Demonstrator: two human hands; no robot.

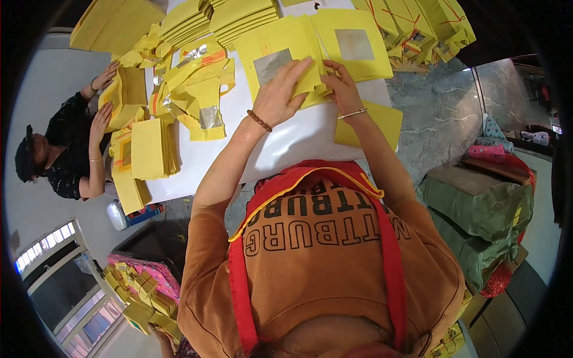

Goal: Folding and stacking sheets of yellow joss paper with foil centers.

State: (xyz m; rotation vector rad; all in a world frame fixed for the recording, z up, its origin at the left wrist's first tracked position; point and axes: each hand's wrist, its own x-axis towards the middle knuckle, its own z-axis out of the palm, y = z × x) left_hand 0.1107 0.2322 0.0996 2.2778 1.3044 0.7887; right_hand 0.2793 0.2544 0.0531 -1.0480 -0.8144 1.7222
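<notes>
Two stacks of yellow paper sheets, each with a silver-grey square, lie before me on the white table. My left hand [282, 89] rests on the left stack [256, 45], its fingers stretched over the sheets beside the grey square [273, 67]. At that stack's right edge, my right hand [342, 90] has bent fingers closed on the yellow sheets [320, 94]. Farther right, the second stack [377, 55] is partly covered by the first. A plain yellow sheet [382, 122] lies under my right wrist, over the table's edge.
Torn yellow scraps [200, 89] lie left of my hands on the white table [298, 140]. Yellow bundles [154, 149] line the left edge, where another person's hands [102, 116] handle one. Tied yellow bundles [412, 36] stand far right. Green-wrapped bales [477, 203] sit on the right.
</notes>
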